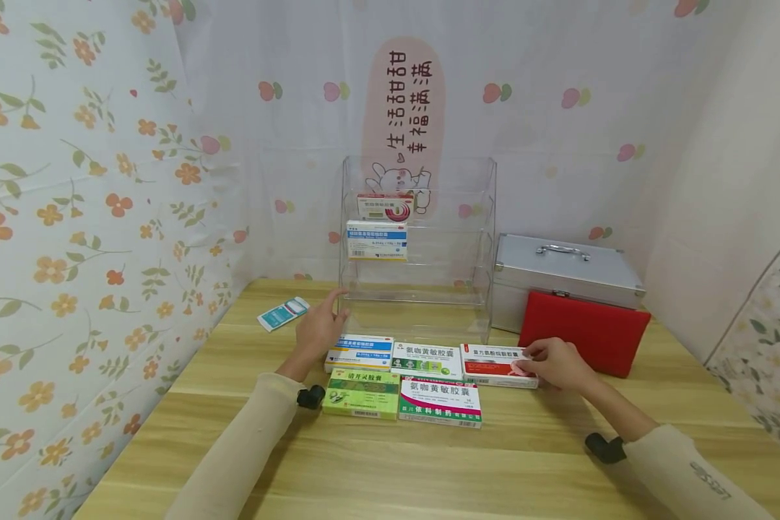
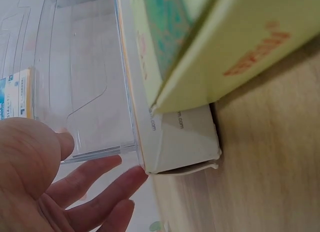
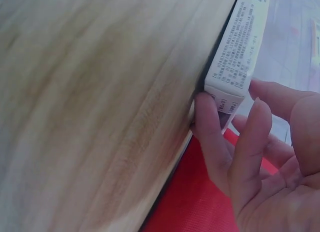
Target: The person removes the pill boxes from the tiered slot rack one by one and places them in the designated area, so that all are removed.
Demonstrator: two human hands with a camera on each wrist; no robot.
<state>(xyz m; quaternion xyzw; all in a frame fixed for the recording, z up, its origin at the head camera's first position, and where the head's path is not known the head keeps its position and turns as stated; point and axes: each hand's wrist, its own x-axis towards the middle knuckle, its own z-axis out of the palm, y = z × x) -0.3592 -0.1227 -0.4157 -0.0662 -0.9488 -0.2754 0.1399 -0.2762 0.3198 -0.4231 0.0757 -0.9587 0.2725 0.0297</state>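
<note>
In the head view a clear tiered rack (image 1: 422, 285) stands on the table, with two medicine boxes on its upper left tiers: a white-and-red one (image 1: 383, 208) above a blue-and-white one (image 1: 377, 242). My left hand (image 1: 318, 328) holds the rack's lower left edge, thumb and fingers around the side panel. My right hand (image 1: 559, 363) pinches the right end of a red-and-white medicine box (image 1: 494, 363). That box is in a row with a green-and-white box (image 1: 427, 360) and a blue-and-white box (image 1: 364, 354). Closer in lie a green box (image 1: 360, 394) and a white, green and magenta box (image 1: 440, 401).
A silver metal case (image 1: 559, 271) stands right of the rack, with a red pouch (image 1: 585, 332) leaning on its front. A small teal-and-white packet (image 1: 283, 314) lies at the table's left. Patterned curtains (image 1: 286, 130) hang behind and on both sides.
</note>
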